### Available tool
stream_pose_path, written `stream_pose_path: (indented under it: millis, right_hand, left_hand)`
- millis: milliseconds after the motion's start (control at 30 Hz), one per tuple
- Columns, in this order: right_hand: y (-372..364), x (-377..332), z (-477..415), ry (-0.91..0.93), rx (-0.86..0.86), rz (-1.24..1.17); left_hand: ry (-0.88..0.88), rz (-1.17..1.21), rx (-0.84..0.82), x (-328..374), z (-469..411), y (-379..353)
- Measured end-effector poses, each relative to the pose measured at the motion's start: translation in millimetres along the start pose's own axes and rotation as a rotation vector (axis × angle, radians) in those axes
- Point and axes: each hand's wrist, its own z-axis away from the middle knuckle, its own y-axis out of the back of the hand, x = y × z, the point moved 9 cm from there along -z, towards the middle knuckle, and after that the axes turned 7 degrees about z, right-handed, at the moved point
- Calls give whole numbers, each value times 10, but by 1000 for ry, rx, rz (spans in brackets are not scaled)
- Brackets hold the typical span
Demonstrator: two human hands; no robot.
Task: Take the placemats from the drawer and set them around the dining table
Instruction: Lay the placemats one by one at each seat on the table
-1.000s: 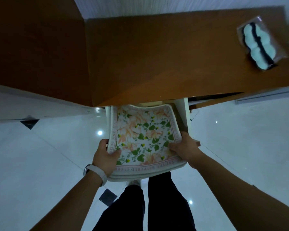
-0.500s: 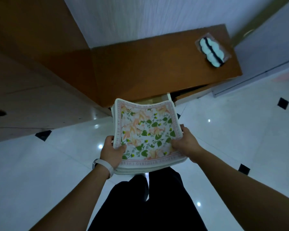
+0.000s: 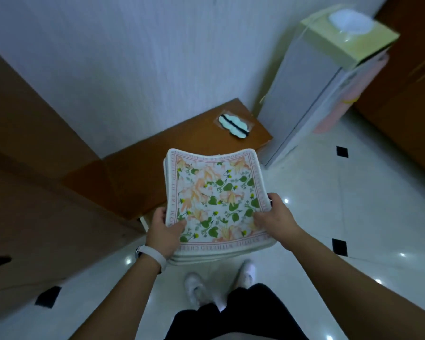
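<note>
Carry step, I judge: left hand and right hand both grip the placemats. Next: find the table, none in view.

Around the placemats, I'm seeing the cabinet blocking at 11 o'clock and the tall box standing at 1; floor is lying open at 3.

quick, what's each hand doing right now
Left hand: holding the near left corner of the stack of placemats, thumb on top.
Right hand: holding the stack's near right edge, thumb on top.
</note>
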Motion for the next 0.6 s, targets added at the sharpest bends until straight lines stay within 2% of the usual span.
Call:
stream_pose_path:
  millis: [333, 600]
  right_hand:
    - [1270, 448, 563, 30, 225, -170]
    - [2373, 1442, 1230, -6, 397, -269]
  left_hand:
    - [-153, 1, -179, 715, 468, -1145]
    - [-215, -103, -338, 826, 1236, -2429]
